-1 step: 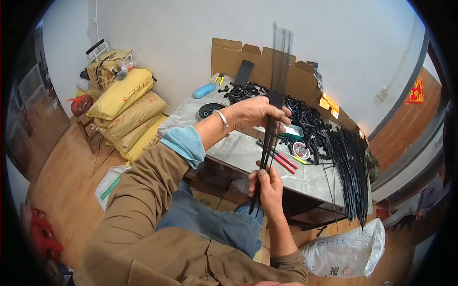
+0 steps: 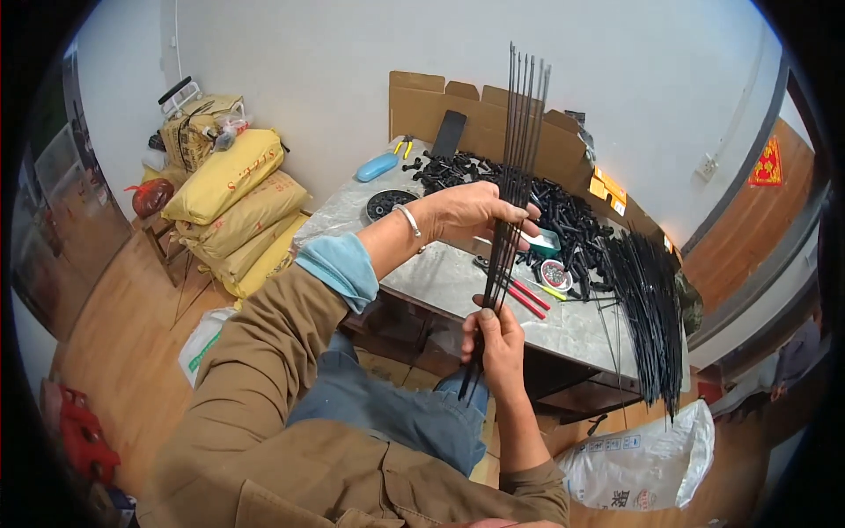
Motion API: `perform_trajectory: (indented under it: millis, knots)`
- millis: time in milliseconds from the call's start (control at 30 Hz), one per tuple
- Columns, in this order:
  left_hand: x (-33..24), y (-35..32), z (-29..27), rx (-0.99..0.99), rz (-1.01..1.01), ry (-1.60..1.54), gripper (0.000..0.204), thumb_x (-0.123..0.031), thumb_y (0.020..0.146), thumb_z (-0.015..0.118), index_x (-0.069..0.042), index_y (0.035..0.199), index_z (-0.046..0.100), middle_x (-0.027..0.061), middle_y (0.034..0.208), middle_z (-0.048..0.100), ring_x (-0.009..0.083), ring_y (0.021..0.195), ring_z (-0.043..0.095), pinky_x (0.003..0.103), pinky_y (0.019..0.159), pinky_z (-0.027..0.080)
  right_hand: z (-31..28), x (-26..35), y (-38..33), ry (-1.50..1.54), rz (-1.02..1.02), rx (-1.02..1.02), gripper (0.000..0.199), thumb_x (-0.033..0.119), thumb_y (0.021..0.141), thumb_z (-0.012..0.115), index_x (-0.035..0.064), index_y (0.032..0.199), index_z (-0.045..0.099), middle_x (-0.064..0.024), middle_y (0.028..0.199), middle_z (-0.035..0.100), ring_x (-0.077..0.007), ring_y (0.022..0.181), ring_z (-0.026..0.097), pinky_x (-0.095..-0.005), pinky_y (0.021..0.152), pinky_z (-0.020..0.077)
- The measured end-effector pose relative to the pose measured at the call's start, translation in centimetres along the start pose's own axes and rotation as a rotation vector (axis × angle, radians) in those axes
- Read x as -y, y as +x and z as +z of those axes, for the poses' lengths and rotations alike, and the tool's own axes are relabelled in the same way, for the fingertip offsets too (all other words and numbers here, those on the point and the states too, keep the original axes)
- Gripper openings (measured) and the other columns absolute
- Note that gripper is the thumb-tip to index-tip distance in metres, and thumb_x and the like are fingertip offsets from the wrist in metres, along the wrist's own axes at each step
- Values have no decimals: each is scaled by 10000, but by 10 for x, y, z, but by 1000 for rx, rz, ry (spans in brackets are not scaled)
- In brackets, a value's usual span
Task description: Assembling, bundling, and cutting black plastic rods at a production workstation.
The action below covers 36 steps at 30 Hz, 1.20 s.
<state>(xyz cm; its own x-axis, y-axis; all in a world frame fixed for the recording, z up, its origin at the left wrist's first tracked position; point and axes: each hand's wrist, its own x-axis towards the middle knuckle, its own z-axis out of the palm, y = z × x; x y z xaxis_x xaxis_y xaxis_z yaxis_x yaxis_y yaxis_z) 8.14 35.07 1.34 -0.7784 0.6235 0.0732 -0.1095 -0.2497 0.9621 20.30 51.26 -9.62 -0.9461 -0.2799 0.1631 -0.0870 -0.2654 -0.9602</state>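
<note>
Several long thin black rods (image 2: 525,123) stand upright in front of me, fanned slightly apart at their upper ends. My left hand (image 2: 484,211), a silver bangle on its wrist, is closed round them at mid-length. Lower down, my right hand (image 2: 497,345) grips the same rods near their bottom ends, above my lap. Behind the rods on the table (image 2: 422,273) lie red-handled pliers (image 2: 528,299) and a small round tub of tiny metal pieces (image 2: 554,275). A pile of short black plastic parts (image 2: 568,216) spreads beyond, partly hidden by my left hand.
A thick bundle of black rods (image 2: 647,321) hangs over the table's right edge. A cardboard sheet (image 2: 422,101) borders the back. A blue case (image 2: 377,167) and a round black dish (image 2: 387,204) lie left. Yellow sacks (image 2: 224,176) are stacked left; a white bag (image 2: 638,462) lies right.
The rods' upper ends were blurred by motion and bunched together; now they are sharper and spread apart. Both hands keep nearly the same place and grip.
</note>
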Motion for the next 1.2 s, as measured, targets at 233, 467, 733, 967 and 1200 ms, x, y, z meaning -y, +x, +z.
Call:
perform_trajectory:
  millis: [233,467,733,967,1200]
  knots:
    - [10,-1,20,-149,-3,-96,432,-283,974,510,42,1254,463,205,1148,594,300,990,652,423,848,568,-3,8,-13,74,-18,-58,245,210,990,481,15,1125,542,-34,778,582,-66,506,488,-197,396,378]
    - [18,-10,27,-166,26,-378,390,-270,975,506,45,1204,490,207,1090,604,314,973,650,442,822,579,4,13,-32,-28,-26,11,240,164,993,462,-2,1150,535,-102,902,655,-103,595,593,-214,476,468]
    - [27,-23,14,-78,35,-278,323,-125,958,519,52,1228,502,209,1127,620,302,995,648,419,854,564,-21,9,-7,-457,40,23,285,161,950,530,-51,1124,611,-47,872,648,-116,745,612,-254,695,506]
    - [43,-22,12,-127,96,-312,280,-167,960,533,34,1154,552,175,1054,653,262,934,663,371,776,578,-8,10,27,-638,-191,-180,169,157,892,646,-11,908,657,10,707,602,-50,588,517,-204,529,417]
    - [46,-19,5,-197,70,-150,326,-203,933,582,37,1150,547,184,1034,652,265,932,666,354,792,574,-20,13,23,-632,-334,-383,196,178,929,590,9,852,654,9,657,573,-40,505,470,-202,444,352]
